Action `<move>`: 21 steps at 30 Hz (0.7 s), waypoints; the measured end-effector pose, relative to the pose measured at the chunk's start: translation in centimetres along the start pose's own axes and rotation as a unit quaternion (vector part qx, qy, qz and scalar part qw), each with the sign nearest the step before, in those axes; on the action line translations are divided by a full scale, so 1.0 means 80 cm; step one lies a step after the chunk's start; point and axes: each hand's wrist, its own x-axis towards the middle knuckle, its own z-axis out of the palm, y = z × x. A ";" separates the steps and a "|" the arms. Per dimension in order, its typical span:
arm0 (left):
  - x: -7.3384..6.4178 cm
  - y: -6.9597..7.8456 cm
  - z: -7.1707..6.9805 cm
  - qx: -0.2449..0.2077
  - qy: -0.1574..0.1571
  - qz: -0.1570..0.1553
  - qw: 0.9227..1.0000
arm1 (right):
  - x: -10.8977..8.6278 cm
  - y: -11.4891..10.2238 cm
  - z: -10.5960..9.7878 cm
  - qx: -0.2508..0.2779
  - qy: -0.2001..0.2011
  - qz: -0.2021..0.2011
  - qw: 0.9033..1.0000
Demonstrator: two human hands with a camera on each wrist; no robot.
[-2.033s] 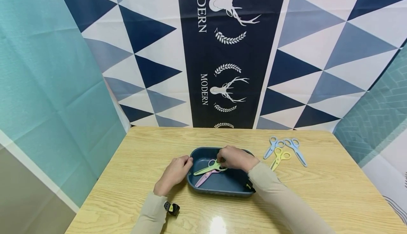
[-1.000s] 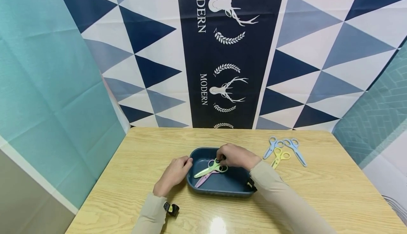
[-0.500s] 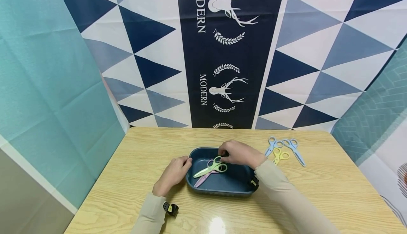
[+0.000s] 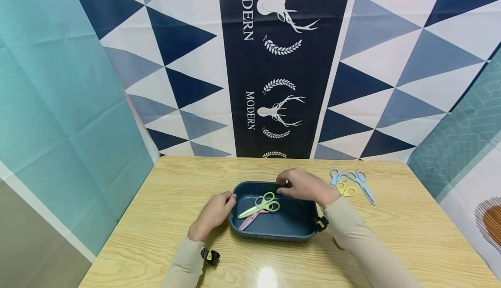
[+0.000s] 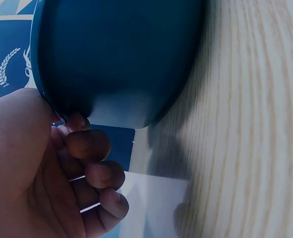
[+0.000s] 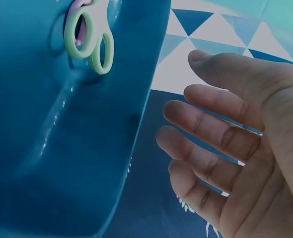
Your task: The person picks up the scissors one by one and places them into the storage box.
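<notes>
A dark blue oblong tub [image 4: 293, 218] sits on the table. My left hand [image 4: 211, 214] pinches its left rim between thumb and index finger, the other fingers curled loosely below in the left wrist view. Inside the tub, light green scissors [image 4: 250, 212] lie across pink scissors [image 4: 248, 222], handles toward the right. Over the far right part of the tub is my right hand [image 4: 303, 186], which holds nothing. The right wrist view shows its fingers [image 6: 211, 131] relaxed and spread beside the tub's rim, apart from the green handles [image 6: 89, 42].
On the table [image 4: 180, 179] at the back right lie two pairs of blue scissors [image 4: 365, 189] and one yellow pair [image 4: 345, 190], the yellow partly hidden by my right arm. A patterned cloth [image 4: 274, 105] hangs behind the table.
My right hand has let go of the green scissors, which now rest on the pink pair, and has moved up and to the right. The left hand stays at the tub's rim.
</notes>
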 end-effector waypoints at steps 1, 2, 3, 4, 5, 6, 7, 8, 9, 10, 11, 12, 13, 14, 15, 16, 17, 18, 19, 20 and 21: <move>0.000 0.000 0.000 0.000 0.000 -0.001 1.000 | -0.001 0.001 -0.002 -0.001 0.001 0.004 1.000; 0.000 0.000 0.000 0.001 0.000 -0.001 1.000 | -0.002 0.002 -0.003 0.000 0.002 0.010 1.000; 0.000 0.000 -0.001 0.001 0.001 -0.001 1.000 | -0.004 0.002 -0.004 0.001 0.002 0.017 1.000; 0.000 0.000 -0.001 0.002 0.001 -0.001 1.000 | -0.005 0.003 -0.006 -0.001 0.003 0.019 1.000; 0.000 0.000 -0.001 0.003 0.001 -0.001 1.000 | -0.006 0.004 -0.007 -0.001 0.006 0.021 1.000; 0.000 0.001 -0.001 0.004 0.001 -0.001 1.000 | -0.006 0.006 -0.009 -0.003 0.009 0.022 1.000; 0.000 0.001 -0.002 0.005 0.002 -0.001 1.000 | -0.008 0.007 -0.010 -0.005 0.014 0.022 1.000; 0.000 0.002 -0.002 0.006 0.002 0.000 1.000 | -0.009 0.008 -0.012 -0.005 0.018 0.023 1.000; 0.000 0.002 -0.002 0.007 0.002 0.001 1.000 | -0.010 0.009 -0.013 -0.005 0.022 0.023 0.999; 0.000 0.003 -0.002 0.008 0.003 0.001 1.000 | -0.011 0.011 -0.014 -0.003 0.027 0.025 0.999; 0.000 0.003 -0.002 0.009 0.003 0.001 1.000 | -0.013 0.012 -0.015 -0.002 0.031 0.028 0.999; -0.001 0.003 -0.002 0.010 0.004 0.002 1.000 | -0.013 0.014 -0.015 -0.001 0.035 0.028 0.999; -0.001 0.003 -0.002 0.011 0.004 0.002 1.000 | -0.015 0.016 -0.016 0.001 0.038 0.028 0.999; -0.001 0.003 -0.002 0.013 0.004 0.002 1.000 | -0.016 0.017 -0.017 0.003 0.041 0.029 0.999; -0.001 0.003 -0.002 0.013 0.004 0.002 1.000 | -0.017 0.019 -0.017 0.007 0.044 0.029 0.999; 0.000 0.002 -0.002 0.013 0.003 0.001 1.000 | -0.018 0.021 -0.018 0.010 0.046 0.031 0.998; 0.000 0.002 -0.001 0.014 0.003 0.001 1.000 | -0.019 0.023 -0.018 0.012 0.049 0.031 0.998; 0.000 0.002 -0.001 0.014 0.003 0.001 1.000 | -0.021 0.024 -0.019 0.013 0.052 0.031 0.998; 0.000 0.002 -0.001 0.014 0.002 0.000 1.000 | -0.022 0.026 -0.019 0.015 0.055 0.034 0.998; 0.000 0.002 -0.001 0.014 0.002 0.000 1.000 | -0.024 0.027 -0.020 0.017 0.057 0.039 0.997; 0.000 0.002 0.000 0.013 0.002 0.001 1.000 | -0.026 0.029 -0.021 0.020 0.060 0.045 0.997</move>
